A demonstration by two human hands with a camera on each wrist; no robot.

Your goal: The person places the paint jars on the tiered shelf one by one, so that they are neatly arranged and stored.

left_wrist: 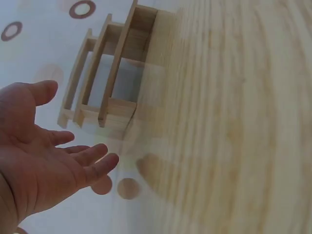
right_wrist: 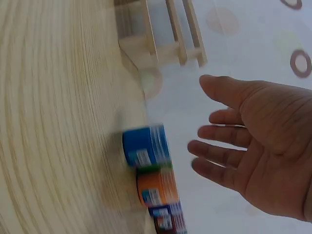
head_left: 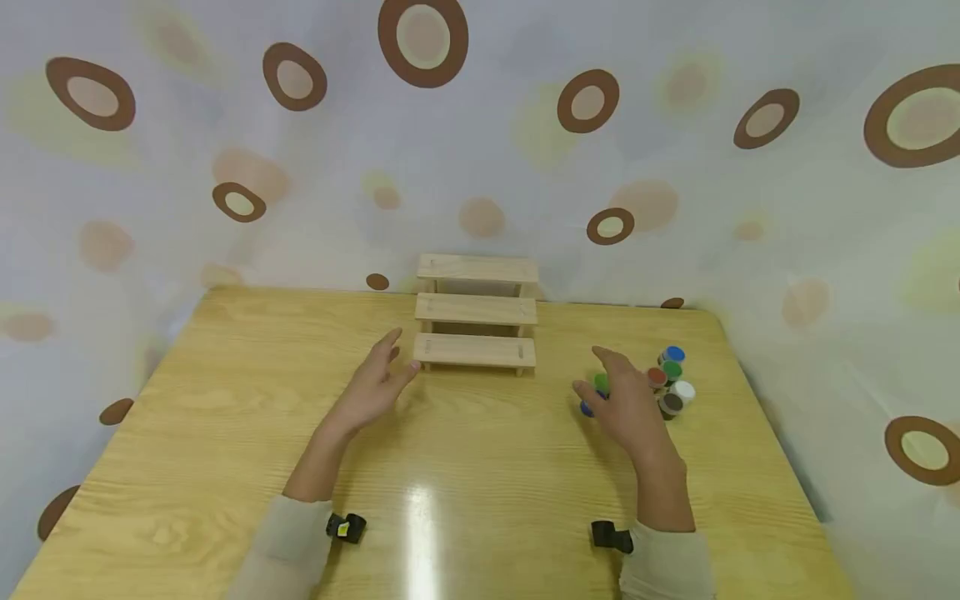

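My left hand (head_left: 371, 387) hovers at the left of a three-step wooden stand (head_left: 475, 351), fingers spread and holding nothing. In the left wrist view that hand (left_wrist: 53, 156) has its palm facing the stand (left_wrist: 113, 73), with a gap between them. Over on the right, my right hand (head_left: 628, 410) is held above several small lidded jars and partly hides them. A green lid (head_left: 602, 382) and a blue lid (head_left: 587, 408) peek out by its thumb. The right wrist view shows loosely extended fingers beside a blue jar (right_wrist: 146, 146) and an orange jar (right_wrist: 158, 187), touching neither.
Beyond the right hand stand jars with a blue lid (head_left: 674, 354), green lid (head_left: 671, 372), red lid (head_left: 656, 377), white lid (head_left: 683, 392) and dark lid (head_left: 671, 405). A wood-grain table (head_left: 480, 442) carries everything. A patterned wall covering (head_left: 480, 167) rises directly behind the stand.
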